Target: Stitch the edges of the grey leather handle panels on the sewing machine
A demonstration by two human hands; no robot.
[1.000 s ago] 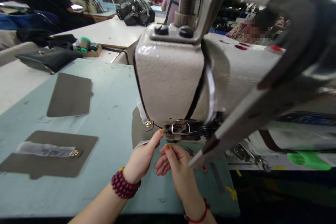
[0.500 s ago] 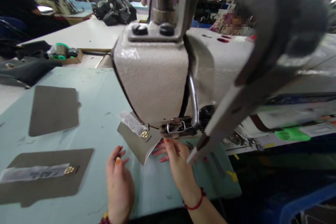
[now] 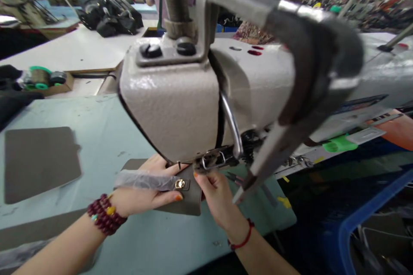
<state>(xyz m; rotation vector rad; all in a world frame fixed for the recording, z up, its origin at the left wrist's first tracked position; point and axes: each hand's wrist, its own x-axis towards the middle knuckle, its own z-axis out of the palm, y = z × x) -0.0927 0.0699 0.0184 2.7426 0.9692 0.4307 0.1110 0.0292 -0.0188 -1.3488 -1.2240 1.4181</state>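
A grey leather-like panel (image 3: pixel 191 200) lies beneath the head of a white sewing machine (image 3: pixel 171 103). It carries a gold-coloured clasp (image 3: pixel 181 184) and a strap wrapped in cloudy plastic (image 3: pixel 142 180). My left hand (image 3: pixel 150 200) rests flat on the panel, fingers stretched out and thumb apart, with the wrapped strap lying across it. My right hand (image 3: pixel 215 195) pinches the panel's right edge close to the presser foot (image 3: pixel 211 161). Part of the panel and several of my left fingertips are hidden behind the machine head.
Another grey panel (image 3: pixel 41 163) lies on the pale blue tabletop (image 3: pixel 97 120); a further one (image 3: pixel 41 227) is at lower left. Thread spools (image 3: pixel 40 78) sit in a box behind. Tweezer-like snips (image 3: pixel 235 177) lie right of my hand. A blue bin (image 3: pixel 346 232) stands at lower right.
My left hand has moved from the bare tabletop onto the panel. The panel has turned, its strap now nearly level. My right hand stays at its edge. The camera view has shifted right.
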